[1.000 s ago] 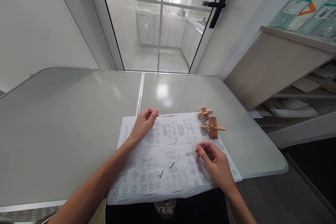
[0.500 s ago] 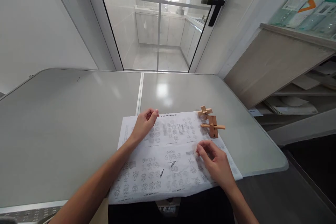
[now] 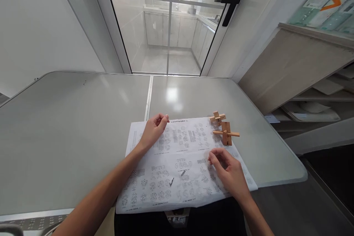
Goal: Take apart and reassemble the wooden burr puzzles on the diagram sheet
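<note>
A large printed sheet (image 3: 166,158) with rows of small line diagrams lies across the near part of the table, its near edge reaching over my lap. My left hand (image 3: 156,127) rests at the sheet's far edge with its fingers curled in; I see nothing in it. On the right side of the sheet lies my right hand (image 3: 228,167), thumb and bent fingers drawn together, with no object showing between them. Just beyond it stands a wooden interlocking puzzle (image 3: 226,134) with a flat plate and a crossing rod. A smaller wooden cross puzzle (image 3: 217,117) sits behind that one.
The pale folding table (image 3: 69,136) has a seam (image 3: 149,97) across it. A glass door (image 3: 170,40) with a black handle (image 3: 232,3) stands beyond. At the right are shelves (image 3: 312,97) with papers, and plastic bottles (image 3: 322,5) on top.
The whole view has shifted slightly to the right in the picture. Both hands, the sheet and the wooden puzzles keep the same places relative to each other.
</note>
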Action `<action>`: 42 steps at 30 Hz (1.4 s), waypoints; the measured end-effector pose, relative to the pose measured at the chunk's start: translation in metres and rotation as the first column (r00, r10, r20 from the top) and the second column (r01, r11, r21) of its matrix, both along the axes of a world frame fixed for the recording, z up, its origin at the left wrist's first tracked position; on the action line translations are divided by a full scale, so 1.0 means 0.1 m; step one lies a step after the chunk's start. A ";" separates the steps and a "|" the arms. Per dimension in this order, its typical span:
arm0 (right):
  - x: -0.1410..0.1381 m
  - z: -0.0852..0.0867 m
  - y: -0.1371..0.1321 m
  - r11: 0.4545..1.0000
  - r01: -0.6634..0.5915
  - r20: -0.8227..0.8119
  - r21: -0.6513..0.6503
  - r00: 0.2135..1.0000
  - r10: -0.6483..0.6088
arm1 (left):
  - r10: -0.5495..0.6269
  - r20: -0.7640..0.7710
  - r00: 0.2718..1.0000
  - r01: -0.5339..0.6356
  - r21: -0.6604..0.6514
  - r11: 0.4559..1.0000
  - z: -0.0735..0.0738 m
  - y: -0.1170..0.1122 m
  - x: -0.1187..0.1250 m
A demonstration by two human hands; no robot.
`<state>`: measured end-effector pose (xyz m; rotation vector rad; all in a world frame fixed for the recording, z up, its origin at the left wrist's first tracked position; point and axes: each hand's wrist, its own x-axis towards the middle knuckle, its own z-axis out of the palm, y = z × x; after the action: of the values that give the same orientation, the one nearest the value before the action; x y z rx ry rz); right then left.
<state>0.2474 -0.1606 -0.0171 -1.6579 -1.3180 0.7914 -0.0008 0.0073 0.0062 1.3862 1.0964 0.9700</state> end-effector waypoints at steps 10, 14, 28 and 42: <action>0.00 0.00 -0.01 1.000 0.002 -0.004 -0.020 1.000 -0.002 | 0.000 -0.005 1.000 0.000 0.000 1.000 -0.02 0.00 0.01; 0.01 -0.01 -0.01 1.000 -0.004 0.008 -0.024 1.000 0.005 | 0.004 -0.007 1.000 -0.004 0.003 1.000 -0.01 0.00 0.00; 0.03 -0.02 -0.01 1.000 -0.011 0.040 -0.011 0.999 0.011 | 0.015 -0.001 1.000 -0.015 -0.006 1.000 -0.02 0.00 0.00; -0.01 0.02 0.00 1.000 0.001 0.020 -0.024 1.000 0.000 | 0.014 -0.010 1.000 -0.014 0.005 1.000 -0.03 0.01 -0.01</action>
<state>0.2469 -0.1605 -0.0149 -1.6889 -1.3269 0.7947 -0.0015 0.0083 0.0028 1.3903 1.1128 0.9769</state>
